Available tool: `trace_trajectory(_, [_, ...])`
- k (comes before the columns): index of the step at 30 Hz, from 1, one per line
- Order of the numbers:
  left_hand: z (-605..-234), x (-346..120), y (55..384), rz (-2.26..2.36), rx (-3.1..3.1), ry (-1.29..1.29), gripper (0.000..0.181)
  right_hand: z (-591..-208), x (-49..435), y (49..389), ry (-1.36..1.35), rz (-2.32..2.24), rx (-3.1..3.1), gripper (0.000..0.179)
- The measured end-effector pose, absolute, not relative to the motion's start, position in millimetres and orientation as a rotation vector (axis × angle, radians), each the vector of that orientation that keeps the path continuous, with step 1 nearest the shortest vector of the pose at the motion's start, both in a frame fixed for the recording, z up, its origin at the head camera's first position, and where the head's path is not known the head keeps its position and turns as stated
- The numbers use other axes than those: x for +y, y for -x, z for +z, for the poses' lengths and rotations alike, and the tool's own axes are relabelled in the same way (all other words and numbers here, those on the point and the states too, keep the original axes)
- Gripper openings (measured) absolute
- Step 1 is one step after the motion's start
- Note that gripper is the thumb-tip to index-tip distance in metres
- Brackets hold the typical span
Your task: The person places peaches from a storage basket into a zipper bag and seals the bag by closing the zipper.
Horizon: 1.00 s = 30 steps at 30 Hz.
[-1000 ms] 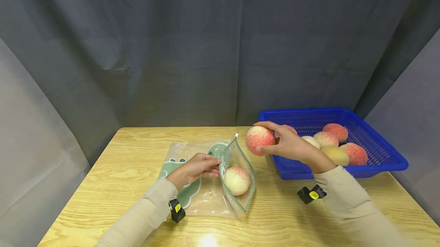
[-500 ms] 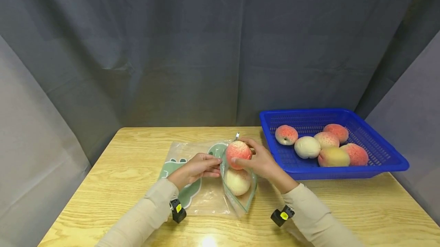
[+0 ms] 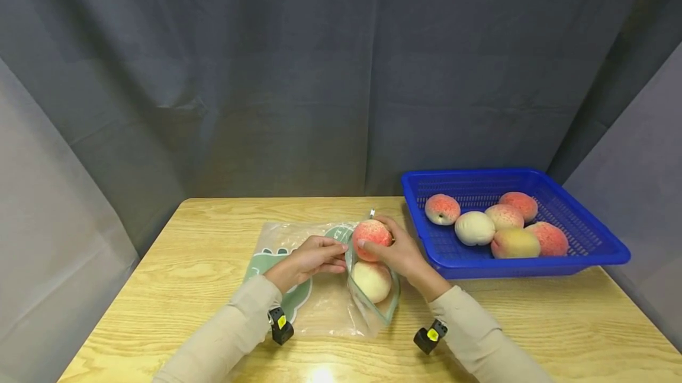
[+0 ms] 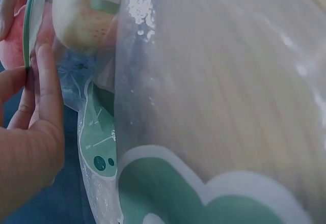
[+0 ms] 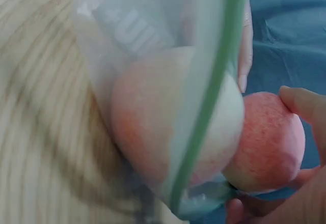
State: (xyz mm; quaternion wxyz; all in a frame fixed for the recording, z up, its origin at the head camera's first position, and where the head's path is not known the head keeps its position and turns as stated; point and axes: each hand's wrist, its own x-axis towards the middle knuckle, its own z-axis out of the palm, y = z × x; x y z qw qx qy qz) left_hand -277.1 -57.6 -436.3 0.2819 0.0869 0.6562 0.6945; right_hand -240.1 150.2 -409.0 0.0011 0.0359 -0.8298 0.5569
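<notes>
A clear zip bag (image 3: 330, 312) with green prints lies on the wooden table, its green-edged mouth facing right and spread apart. Just inside the mouth sits a pale peach (image 3: 372, 282), seen through the film in the left wrist view. My left hand (image 3: 314, 257) pinches the bag's near-left lip between thumb and fingers. A red speckled peach (image 3: 371, 235) is held in my right hand (image 3: 402, 253), thumb on its near side and fingers behind it. That peach is at the bag's opening, against the pale one in the right wrist view (image 5: 267, 142).
A blue plastic basket (image 3: 597, 261) stands at the right of the table, holding several red, pale and yellowish peaches (image 3: 515, 243). Wooden tabletop (image 3: 197, 264) shows left of the bag. A dark grey curtain (image 3: 288, 75) hangs behind the table.
My right hand has carried the red peach leftward from beside the basket to the bag's mouth. The left hand keeps its pinch on the bag, shifted slightly right.
</notes>
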Motion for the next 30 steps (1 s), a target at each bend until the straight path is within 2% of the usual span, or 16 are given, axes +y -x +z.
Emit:
trace_trajectory(10, [-431, -54, 279, 1.910, 1.773, -0.264, 0.018, -415, 151, 245, -0.088, 1.807, -2.571, 0.066])
trace_trajectory(16, [-428, -54, 280, 1.927, 1.772, -0.260, 0.017, -415, 150, 244, -0.115, 1.770, -2.556, 0.058])
trace_trajectory(30, [-422, -58, 280, 1.967, 1.780, -0.314, 0.016, -424, 146, 243, 0.067, 1.873, -2.438, 0.037])
